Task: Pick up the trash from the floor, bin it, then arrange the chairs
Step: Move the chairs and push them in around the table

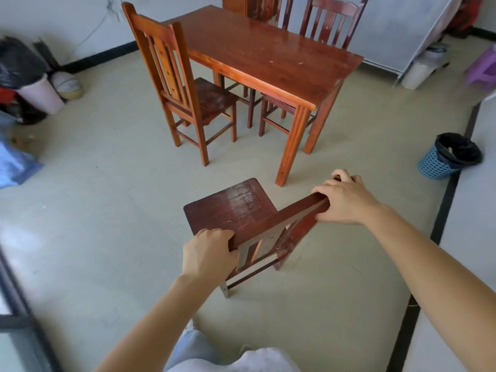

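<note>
Two hands, left hand [208, 252] and right hand [345, 198], are closed on the near chair [236, 210] top rail, chair-arranging step judged in hand; sliding toward the table [268, 55] right near side is called for.

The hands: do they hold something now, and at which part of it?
Yes. Both hold the nearest wooden chair by the top rail of its backrest: the left hand at the rail's left end, the right hand at its right end.
</note>
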Demonstrator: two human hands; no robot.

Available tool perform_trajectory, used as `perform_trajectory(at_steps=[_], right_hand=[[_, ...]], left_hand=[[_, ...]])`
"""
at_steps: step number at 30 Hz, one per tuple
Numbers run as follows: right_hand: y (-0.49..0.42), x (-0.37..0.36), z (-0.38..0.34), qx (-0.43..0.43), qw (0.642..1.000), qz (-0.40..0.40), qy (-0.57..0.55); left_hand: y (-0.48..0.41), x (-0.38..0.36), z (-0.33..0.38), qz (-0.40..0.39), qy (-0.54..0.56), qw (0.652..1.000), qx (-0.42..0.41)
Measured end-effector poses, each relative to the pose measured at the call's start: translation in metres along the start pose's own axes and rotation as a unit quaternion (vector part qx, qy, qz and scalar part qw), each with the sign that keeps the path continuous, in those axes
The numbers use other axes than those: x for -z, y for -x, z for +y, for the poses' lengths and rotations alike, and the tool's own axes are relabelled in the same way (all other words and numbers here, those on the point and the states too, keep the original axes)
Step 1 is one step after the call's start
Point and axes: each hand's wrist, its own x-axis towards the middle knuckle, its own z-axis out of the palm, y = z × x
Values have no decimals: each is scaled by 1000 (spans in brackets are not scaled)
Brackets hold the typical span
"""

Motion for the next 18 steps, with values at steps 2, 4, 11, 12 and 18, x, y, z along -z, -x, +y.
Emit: perform_trajectory(at_steps=[2,4,11,12,18], right_hand=[[-10,1,1,-13,999,20,45],[-20,1,-2,-22,994,33,102],[-46,-8,-27,4,967,78,243],[-52,-7,-33,5,967,92,238],[-110,15,-63,15,966,136,217]], left_hand=[[-8,2,-1,-2,-2,1000,-3],[-16,5,-7,-7,-4,1000,-1],[-58,29,-64,-1,-32,999,6],[-67,35,-72,1,-39,999,8],[-135,80,-115,14,-69,998,-2]])
